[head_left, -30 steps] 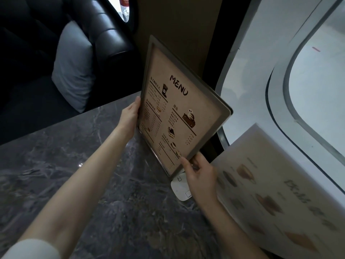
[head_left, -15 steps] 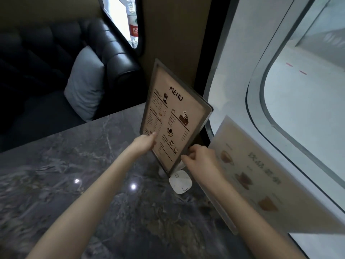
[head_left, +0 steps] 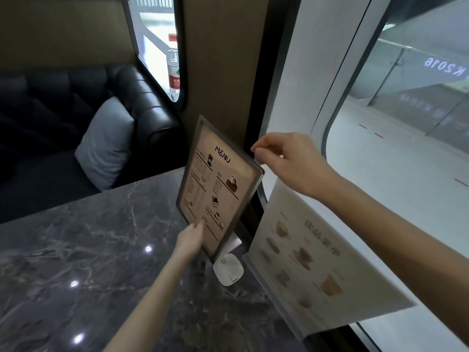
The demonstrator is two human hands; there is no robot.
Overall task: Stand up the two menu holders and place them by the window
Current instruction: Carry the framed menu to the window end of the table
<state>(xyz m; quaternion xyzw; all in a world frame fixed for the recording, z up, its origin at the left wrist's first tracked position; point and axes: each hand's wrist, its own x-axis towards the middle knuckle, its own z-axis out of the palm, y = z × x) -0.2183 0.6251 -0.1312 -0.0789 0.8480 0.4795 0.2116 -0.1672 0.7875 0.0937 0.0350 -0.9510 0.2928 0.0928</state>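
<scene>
Right grip: the right hand [head_left: 284, 161] pinches the upper right corner of the MENU holder [head_left: 218, 184] between thumb and fingertips, closed on its frame.
Left grip: the left hand [head_left: 191, 237] lies with its fingers against the lower left edge of the same holder; whether it clasps the frame or only steadies it, I cannot tell.
MENU holder: upright but tilted, at the far edge of the worktop [head_left: 88, 250], close to the window [head_left: 406, 174] and the brown wall panel.
Base: a white foot [head_left: 228, 269] shows on the worktop just below the holder's lower corner.
Second holder: the drinks holder [head_left: 312, 255] stands near, along the window side, right of the first.
Done: both look raised and by the window.
Left: probably squaring the MENU holder and letting go.
</scene>
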